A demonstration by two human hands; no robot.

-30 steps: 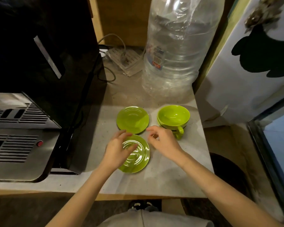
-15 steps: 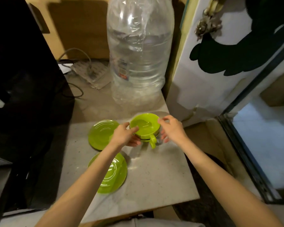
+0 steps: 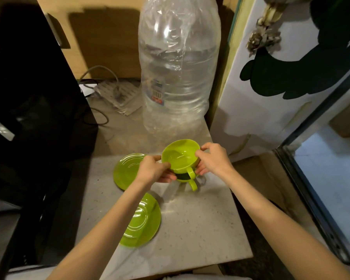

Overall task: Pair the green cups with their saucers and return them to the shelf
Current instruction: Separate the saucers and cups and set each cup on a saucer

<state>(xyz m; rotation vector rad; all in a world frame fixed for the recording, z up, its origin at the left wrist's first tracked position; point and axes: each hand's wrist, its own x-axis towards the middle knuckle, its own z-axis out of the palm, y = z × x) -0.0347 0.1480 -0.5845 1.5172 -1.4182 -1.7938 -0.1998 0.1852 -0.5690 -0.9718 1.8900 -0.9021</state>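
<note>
Speckled worktop [image 3: 190, 219] carries a big clear bottle [image 3: 178, 73] at 12 o'clock, two green saucers [image 3: 127, 170] at 9 and 7; left hand [image 3: 154, 172] and right hand [image 3: 212, 158] each close their grip round the upper cup [image 3: 180, 156], nested tilted above a lower cup [image 3: 190, 181]

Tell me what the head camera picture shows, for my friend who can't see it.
Two hands, left and right, lift the top green cup off a second cup nested under it on a counter. Two green saucers lie bare beside them, with a big clear bottle behind.
</note>
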